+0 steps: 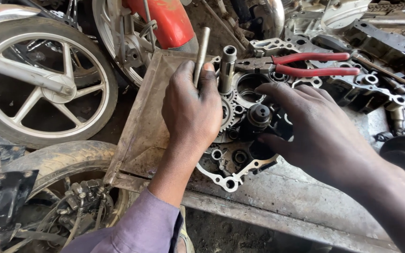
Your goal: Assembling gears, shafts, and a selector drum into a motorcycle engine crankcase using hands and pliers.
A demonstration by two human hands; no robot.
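At centre frame, our left hand (pixel 191 110) is clamped around a thin steel rod (pixel 201 54), while our right hand (pixel 317 129) spreads loosely over the gears (pixel 233 115) of the open engine case (pixel 230 173), gripping nothing. We judge it best to keep the rod upright and steady. Red-handled pliers (pixel 317 64) lie at upper right. We see no packages, labels or signs.

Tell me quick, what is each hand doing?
Left hand: closed, holding a metal rod.
Right hand: open, fingers spread on the engine case.
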